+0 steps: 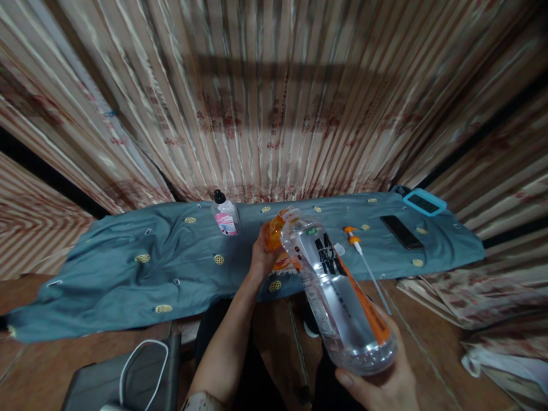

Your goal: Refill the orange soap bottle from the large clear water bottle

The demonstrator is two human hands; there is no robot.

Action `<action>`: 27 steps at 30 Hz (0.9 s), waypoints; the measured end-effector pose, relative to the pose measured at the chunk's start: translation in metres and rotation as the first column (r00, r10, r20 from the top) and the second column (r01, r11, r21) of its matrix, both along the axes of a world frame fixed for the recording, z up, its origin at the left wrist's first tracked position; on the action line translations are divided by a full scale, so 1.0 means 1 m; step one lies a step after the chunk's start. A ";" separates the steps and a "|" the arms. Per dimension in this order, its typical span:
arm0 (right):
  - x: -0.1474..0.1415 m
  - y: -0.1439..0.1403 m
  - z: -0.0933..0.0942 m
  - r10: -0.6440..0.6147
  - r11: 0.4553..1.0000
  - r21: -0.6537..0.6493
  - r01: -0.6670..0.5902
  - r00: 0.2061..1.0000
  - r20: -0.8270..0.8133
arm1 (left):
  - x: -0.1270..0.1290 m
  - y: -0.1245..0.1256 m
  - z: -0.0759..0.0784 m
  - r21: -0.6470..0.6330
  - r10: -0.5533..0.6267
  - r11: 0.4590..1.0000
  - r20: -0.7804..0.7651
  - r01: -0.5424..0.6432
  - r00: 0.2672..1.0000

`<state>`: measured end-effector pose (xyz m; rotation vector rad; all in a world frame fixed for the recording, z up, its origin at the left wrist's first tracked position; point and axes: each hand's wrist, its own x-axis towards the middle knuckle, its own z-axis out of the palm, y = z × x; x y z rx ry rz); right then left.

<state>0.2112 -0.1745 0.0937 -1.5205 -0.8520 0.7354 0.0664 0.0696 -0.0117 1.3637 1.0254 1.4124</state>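
Right hand: it is cupping the base of a large clear bottle from underneath, fingers curled shut around the bottom, thumb lying along the lower edge.
Clear bottle: it is tilting forward and to the left, its open neck pointing away from the person and its base low and near the camera; an orange-and-black label is running down its side, and a little clear liquid is sitting in the lower end.
Left hand: it is reaching forward with the forearm stretched out, wrapped around an orange container at the near edge of the cloth; how tightly the fingers are closing I cannot tell, since the bottle is covering part of them.
Orange container: it is standing right at the mouth of the clear bottle, the two touching or nearly so.
Blue cloth: it is lying spread across the floor in front of a pleated curtain.
Small bottle: it is standing upright on the cloth to the left of the hands, black cap on top.
Pump tube: it is lying on the cloth just right of the clear bottle, orange head pointing away.
Phone: it is lying flat on the cloth further right.
White cable: it is looping over a dark object at lower left.
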 end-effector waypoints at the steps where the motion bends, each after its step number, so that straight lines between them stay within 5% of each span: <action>1: 0.000 0.000 0.000 0.001 1.000 0.000 -0.001 1.000 -0.001 | 0.000 0.000 0.000 -0.010 0.000 1.000 -0.003 0.000 1.000; 27: -0.003 0.001 -0.003 -0.021 0.999 0.023 0.022 0.999 -0.039 | -0.004 -0.006 0.020 -0.038 0.025 0.999 -0.090 -0.029 0.996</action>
